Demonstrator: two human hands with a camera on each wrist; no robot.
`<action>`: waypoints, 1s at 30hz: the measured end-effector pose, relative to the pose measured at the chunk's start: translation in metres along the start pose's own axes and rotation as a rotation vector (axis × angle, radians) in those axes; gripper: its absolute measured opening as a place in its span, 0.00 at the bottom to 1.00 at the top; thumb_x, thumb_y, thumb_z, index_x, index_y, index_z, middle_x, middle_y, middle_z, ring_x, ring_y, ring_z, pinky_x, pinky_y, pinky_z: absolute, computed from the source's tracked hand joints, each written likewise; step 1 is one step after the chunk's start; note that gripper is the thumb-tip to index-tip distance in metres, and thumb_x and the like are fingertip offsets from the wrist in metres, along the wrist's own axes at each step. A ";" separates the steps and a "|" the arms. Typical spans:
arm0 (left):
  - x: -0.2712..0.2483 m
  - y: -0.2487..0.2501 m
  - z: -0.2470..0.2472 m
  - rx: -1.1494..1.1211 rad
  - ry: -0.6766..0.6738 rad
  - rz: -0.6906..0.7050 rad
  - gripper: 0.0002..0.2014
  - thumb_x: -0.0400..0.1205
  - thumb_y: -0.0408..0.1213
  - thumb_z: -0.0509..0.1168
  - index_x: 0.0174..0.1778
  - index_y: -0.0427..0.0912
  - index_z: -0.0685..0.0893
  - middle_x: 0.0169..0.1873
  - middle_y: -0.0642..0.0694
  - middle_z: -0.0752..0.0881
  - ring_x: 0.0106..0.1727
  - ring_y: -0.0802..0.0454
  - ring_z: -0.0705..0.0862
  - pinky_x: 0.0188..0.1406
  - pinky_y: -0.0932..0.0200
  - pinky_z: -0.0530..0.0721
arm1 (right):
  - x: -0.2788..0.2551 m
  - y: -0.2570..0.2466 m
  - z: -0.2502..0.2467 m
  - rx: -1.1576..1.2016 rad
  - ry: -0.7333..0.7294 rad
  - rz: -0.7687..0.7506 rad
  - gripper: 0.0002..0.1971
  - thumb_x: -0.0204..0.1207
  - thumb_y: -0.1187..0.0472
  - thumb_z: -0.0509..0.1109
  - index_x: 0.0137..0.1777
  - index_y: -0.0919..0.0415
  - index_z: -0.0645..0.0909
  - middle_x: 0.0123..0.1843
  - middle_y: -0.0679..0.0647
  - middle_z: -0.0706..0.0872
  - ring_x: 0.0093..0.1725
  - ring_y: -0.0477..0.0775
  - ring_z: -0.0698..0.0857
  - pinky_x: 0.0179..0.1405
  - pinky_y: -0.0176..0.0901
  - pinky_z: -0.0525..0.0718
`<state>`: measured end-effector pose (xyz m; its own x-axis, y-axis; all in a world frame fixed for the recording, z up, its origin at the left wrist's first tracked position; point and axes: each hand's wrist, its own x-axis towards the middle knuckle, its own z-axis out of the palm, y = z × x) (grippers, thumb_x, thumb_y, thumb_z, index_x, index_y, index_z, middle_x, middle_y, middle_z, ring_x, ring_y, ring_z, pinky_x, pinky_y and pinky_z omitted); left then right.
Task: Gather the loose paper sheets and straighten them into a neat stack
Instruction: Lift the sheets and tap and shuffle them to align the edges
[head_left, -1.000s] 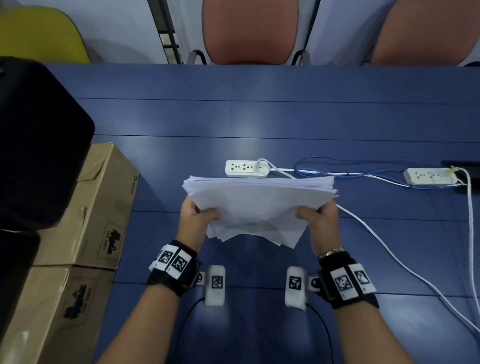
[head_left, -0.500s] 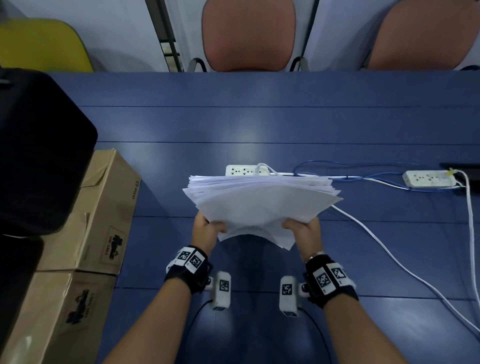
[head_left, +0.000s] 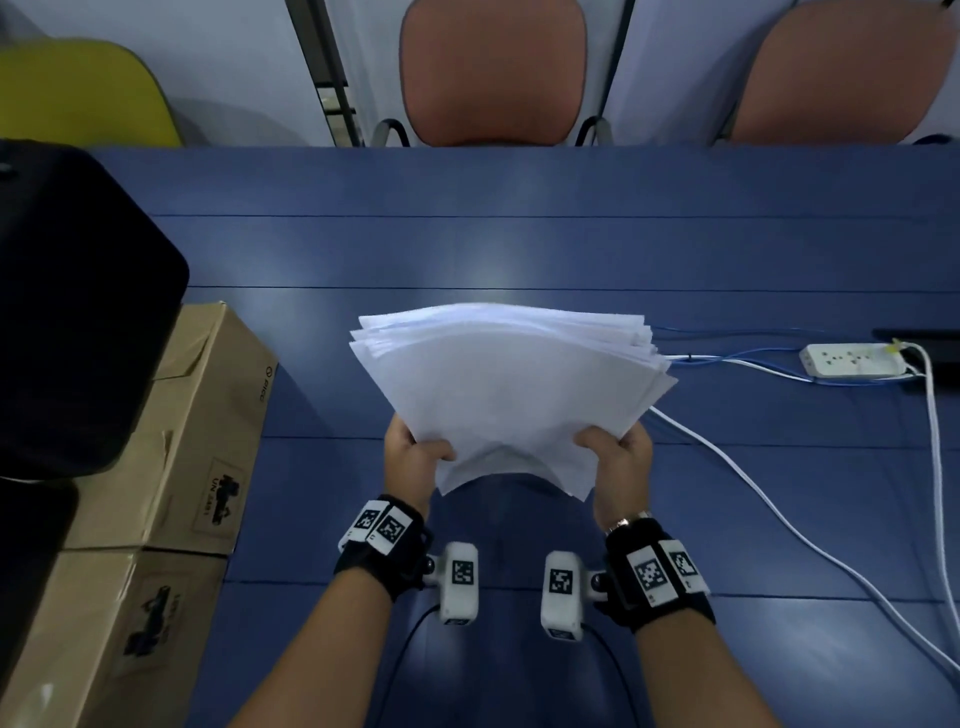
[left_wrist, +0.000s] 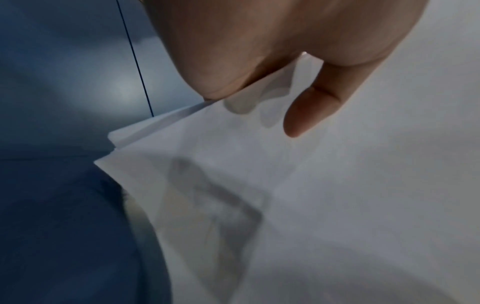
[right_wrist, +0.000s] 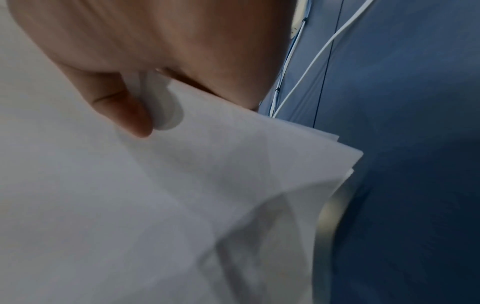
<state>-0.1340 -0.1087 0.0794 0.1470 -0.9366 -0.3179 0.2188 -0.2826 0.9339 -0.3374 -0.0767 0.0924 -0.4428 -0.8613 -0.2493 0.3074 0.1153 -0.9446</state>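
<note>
Sheets gathered; left hand and right hand both grip near corners above table. Edges fanned, squaring left.

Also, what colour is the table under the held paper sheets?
Blue table top, clearest in the head view.

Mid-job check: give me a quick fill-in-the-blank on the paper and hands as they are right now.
1. The paper stack is gripped by ____ hands: the left hand and the right hand.
2. The stack is held above the ____ table.
3. The sheet edges are ____, so the stack is not neat yet.
4. The cardboard boxes sit to the person's ____.

Missing words: both; blue; uneven; left
</note>
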 end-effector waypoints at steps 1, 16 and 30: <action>0.001 0.002 -0.003 -0.019 0.002 0.020 0.22 0.56 0.19 0.62 0.45 0.40 0.82 0.40 0.48 0.86 0.41 0.50 0.84 0.34 0.59 0.83 | 0.000 -0.001 -0.002 -0.007 -0.003 -0.005 0.11 0.61 0.73 0.68 0.39 0.59 0.83 0.35 0.50 0.86 0.38 0.52 0.82 0.38 0.44 0.80; -0.001 0.007 -0.003 0.072 -0.050 0.054 0.17 0.68 0.19 0.71 0.49 0.39 0.86 0.40 0.51 0.93 0.43 0.50 0.91 0.41 0.57 0.88 | -0.005 0.001 0.003 -0.122 -0.046 0.102 0.08 0.60 0.68 0.70 0.36 0.55 0.85 0.35 0.48 0.87 0.39 0.52 0.83 0.44 0.50 0.80; -0.006 0.121 -0.031 0.967 -0.330 0.616 0.05 0.72 0.39 0.69 0.40 0.44 0.82 0.29 0.42 0.84 0.36 0.36 0.83 0.38 0.43 0.85 | -0.014 -0.140 0.013 -0.902 -0.463 -0.377 0.16 0.67 0.55 0.79 0.55 0.44 0.85 0.49 0.45 0.92 0.51 0.42 0.88 0.57 0.60 0.85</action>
<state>-0.0784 -0.1309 0.1887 -0.3133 -0.9374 0.1522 -0.6397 0.3267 0.6958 -0.3639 -0.0874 0.2310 0.0400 -0.9991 0.0166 -0.5995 -0.0373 -0.7995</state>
